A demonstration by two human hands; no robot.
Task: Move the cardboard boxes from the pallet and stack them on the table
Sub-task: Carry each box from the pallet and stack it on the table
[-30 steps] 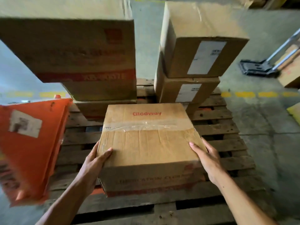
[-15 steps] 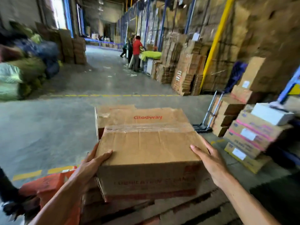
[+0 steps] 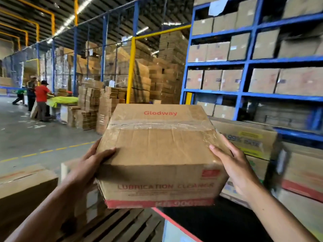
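A taped cardboard box (image 3: 160,151) with red "Glodway" print is up in the air in front of me. My left hand (image 3: 87,165) grips its left side, thumb on the top. My right hand (image 3: 234,165) holds its right side, thumb over the top edge. Below and to the right lies the table (image 3: 218,222), dark-topped with a red edge. Several cardboard boxes (image 3: 248,137) stand on the table behind the held box. The wooden pallet (image 3: 122,226) shows at the bottom, with another box (image 3: 22,187) at lower left.
Blue shelving (image 3: 244,79) full of boxes rises at the right. Stacks of flat cardboard (image 3: 104,105) stand beyond a yellow post. People (image 3: 41,100) work at the far left across an open concrete floor (image 3: 35,135) with a yellow dashed line.
The box has been lifted off the pallet between both hands. My view has swung up and round to the right, from the pallet toward the table and blue shelves.
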